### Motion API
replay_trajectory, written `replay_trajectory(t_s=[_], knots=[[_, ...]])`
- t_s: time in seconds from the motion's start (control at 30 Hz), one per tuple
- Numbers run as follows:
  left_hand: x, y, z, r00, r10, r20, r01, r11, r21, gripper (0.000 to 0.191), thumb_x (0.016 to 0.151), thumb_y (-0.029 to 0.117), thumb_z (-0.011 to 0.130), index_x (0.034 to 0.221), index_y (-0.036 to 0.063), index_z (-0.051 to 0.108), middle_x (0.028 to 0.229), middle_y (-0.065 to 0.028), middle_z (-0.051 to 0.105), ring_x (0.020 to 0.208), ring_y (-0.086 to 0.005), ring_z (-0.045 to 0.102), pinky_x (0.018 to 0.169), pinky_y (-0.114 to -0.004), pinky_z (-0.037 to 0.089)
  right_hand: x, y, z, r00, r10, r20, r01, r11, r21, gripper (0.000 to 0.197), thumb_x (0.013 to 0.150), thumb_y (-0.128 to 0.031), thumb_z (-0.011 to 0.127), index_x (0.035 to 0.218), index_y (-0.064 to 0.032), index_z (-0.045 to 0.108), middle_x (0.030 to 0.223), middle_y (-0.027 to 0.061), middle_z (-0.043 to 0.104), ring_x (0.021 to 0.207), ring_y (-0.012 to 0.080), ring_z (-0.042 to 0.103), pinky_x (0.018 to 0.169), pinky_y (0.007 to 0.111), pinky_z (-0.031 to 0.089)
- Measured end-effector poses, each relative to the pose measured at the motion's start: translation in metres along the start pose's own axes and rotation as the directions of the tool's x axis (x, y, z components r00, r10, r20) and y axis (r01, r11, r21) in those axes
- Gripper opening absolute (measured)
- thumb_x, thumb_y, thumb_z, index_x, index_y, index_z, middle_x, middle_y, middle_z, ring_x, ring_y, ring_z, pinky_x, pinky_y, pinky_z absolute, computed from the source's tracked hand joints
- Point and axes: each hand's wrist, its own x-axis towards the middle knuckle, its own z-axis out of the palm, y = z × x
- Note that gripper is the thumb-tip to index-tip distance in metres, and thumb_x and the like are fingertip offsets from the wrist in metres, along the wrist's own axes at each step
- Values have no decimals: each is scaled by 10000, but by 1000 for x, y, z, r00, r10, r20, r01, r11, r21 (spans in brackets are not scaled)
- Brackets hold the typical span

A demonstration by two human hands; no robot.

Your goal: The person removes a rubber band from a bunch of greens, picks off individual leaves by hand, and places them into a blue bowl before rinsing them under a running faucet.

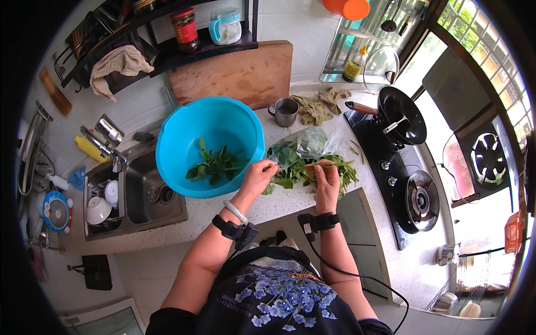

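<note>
My right hand (pixel 327 181) pinches a leafy green stem (pixel 337 165) between thumb and fingers, above a heap of leafy greens (pixel 348 172) on the counter. Close to the blue plastic basin's (pixel 209 115) right rim, my left hand (pixel 258 178) has its thumb and fingertips closed on a small piece of stem (pixel 268 167), partly hidden by the fingers. Loose picked leaves (pixel 217 165) lie at the bottom of the basin. Behind the hands, a clear plastic bag (pixel 313 140) holds more greens. A few bare stem pieces (pixel 357 148) lie to its right.
The speckled counter (pixel 247 213) carries a metal mug (pixel 286 112) and crumpled cloths (pixel 312 109) behind. A wooden cutting board (pixel 234 73) leans on the wall. Left is a steel sink (pixel 138 203) with bowls (pixel 98 210); right, a gas hob (pixel 379 184) bearing a wok (pixel 412 117).
</note>
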Motion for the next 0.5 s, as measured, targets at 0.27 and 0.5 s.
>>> replay_trajectory(t_s=[0.27,0.5], knots=[[5,36,14,978,-39,207,21,996,86,145,870,118,570,927,-9,615,782,-3,619,736,-54,526,654,-230,441,1,3,10,995,31,95,-26,998,-51,105,885,-49,544,987,-25,540,848,-5,576,761,63,512,674,201,414],[1,33,28,977,49,205,-91,975,203,147,876,119,555,915,-9,615,719,17,601,659,-38,483,595,-224,425,7,6,9,997,67,29,-67,998,8,89,894,-59,527,973,-21,515,866,42,595,785,93,545,710,226,439]])
